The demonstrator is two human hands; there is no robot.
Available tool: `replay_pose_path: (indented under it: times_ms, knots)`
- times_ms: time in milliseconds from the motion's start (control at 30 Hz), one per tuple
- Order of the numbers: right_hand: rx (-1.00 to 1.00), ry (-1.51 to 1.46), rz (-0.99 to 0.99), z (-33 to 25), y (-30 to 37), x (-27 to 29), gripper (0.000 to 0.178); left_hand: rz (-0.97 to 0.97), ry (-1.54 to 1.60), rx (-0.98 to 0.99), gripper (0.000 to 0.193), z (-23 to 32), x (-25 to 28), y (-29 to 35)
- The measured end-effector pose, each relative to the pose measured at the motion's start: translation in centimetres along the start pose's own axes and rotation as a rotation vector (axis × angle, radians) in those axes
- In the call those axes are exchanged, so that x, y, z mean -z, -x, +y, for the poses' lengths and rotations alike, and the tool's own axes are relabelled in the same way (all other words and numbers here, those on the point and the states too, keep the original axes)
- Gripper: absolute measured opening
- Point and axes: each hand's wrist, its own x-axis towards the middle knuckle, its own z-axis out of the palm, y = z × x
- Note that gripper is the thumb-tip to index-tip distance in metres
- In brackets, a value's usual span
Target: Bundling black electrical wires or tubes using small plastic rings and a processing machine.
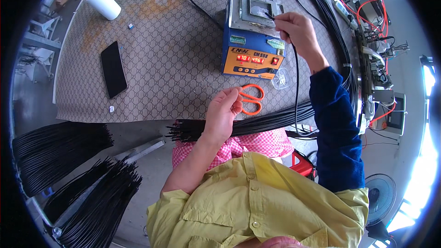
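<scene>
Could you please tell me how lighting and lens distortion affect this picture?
Head view: the left edge of the table curves and the corners fall to black; head view again: the windows at far right glare white, red digits on the box glow, and the left hand and right hand look fairly clear.

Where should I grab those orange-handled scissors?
Probably best to take the scissors by their orange loops, coming from the right: they lie flat with the loops uncovered on that side, while the left hand blocks the view of the other end.
</scene>
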Motion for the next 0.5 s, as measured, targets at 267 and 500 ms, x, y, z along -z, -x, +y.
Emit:
replay_pose_path:
  times_ms: [267,500]
  knots:
    - [-0.211,-0.751,-0.171,-0.3,7.4,-3.5,0.011,-0.074,-0.266,-0.324,0.021,1.6,-1.9,-0.2]
    - [-0.28,-1.04,-0.233,0.7,12.7,-7.7,0.008,-0.173,-0.181,-0.364,0.025,2.9,-3.6,0.4]
